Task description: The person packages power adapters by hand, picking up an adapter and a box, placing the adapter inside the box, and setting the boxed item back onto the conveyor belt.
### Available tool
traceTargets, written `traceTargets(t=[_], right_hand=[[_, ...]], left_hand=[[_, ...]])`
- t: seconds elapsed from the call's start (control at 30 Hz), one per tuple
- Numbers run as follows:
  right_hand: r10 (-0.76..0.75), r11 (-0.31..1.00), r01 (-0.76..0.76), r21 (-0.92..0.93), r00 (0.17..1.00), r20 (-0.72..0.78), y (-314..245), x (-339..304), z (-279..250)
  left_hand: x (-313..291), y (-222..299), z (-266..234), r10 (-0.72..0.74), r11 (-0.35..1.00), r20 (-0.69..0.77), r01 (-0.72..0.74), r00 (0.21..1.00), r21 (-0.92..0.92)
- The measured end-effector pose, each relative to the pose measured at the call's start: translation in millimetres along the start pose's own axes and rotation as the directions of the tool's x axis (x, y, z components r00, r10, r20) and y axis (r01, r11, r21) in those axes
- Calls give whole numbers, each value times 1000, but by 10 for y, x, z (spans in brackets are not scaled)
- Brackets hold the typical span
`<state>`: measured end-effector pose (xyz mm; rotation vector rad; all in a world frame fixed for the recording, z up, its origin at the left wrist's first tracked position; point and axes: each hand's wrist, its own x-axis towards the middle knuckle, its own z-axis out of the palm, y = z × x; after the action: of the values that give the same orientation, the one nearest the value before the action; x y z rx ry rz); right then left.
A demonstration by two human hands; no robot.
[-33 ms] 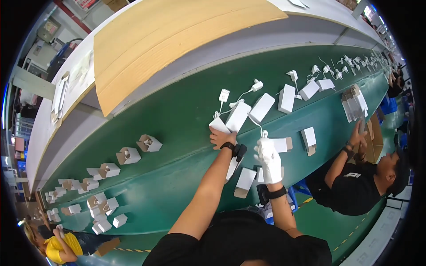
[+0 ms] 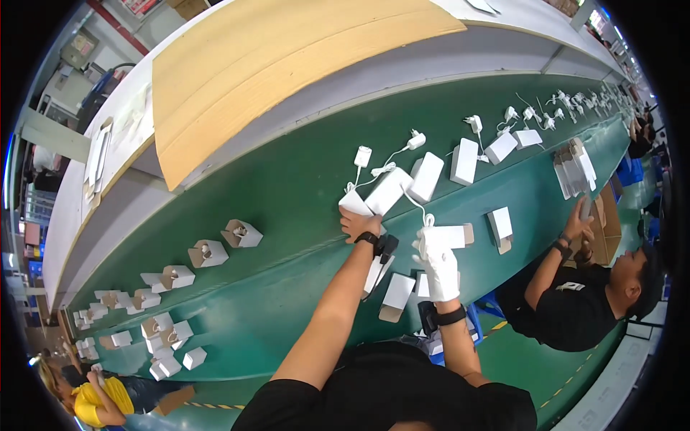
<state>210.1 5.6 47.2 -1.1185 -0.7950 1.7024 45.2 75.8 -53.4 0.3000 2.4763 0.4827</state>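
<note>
My bare left hand (image 2: 356,225) grips the near end of a small white box (image 2: 354,204) on the green bench. A white charger plug (image 2: 363,156) lies beyond that box, its cord running back toward it. My right hand (image 2: 437,264), in a white glove, is closed around a bundled white cable (image 2: 428,220) whose lead runs up toward the boxes. A larger white box (image 2: 389,191) lies just right of my left hand, with another white box (image 2: 427,177) against it. A second charger plug (image 2: 416,140) rests farther back, its cord reaching toward the larger box.
Open white cartons (image 2: 208,253) stand in rows at left. More chargers (image 2: 546,118) line the bench at far right. Loose white boxes (image 2: 397,295) lie near my body. A tan cardboard sheet (image 2: 287,65) covers the shelf. Co-workers are at right (image 2: 575,302) and lower left (image 2: 104,402).
The larger white box and its right neighbour have shifted slightly and now touch. My gloved right hand has dipped a little; my left hand stays nearly in place.
</note>
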Motion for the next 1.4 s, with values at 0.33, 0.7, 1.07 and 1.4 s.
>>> traceTargets(t=[0.33,0.7,1.07,1.4], right_hand=[[143,881,-346,322,845,516,-36,223,24],[335,-265,759,-594,651,681,-337,276,777],[-54,572,741,-352,462,885,241,1120,901],[69,167,-30,-985,997,-18,927,2895,1698]], left_hand=[[189,-774,-1145,782,494,556,264,282,-829],[-112,-809,-1437,830,530,514,-590,215,-609],[289,-990,-1426,893,441,159,-748,421,-496],[1618,-1693,-1578,702,418,-235,-656,672,-628]])
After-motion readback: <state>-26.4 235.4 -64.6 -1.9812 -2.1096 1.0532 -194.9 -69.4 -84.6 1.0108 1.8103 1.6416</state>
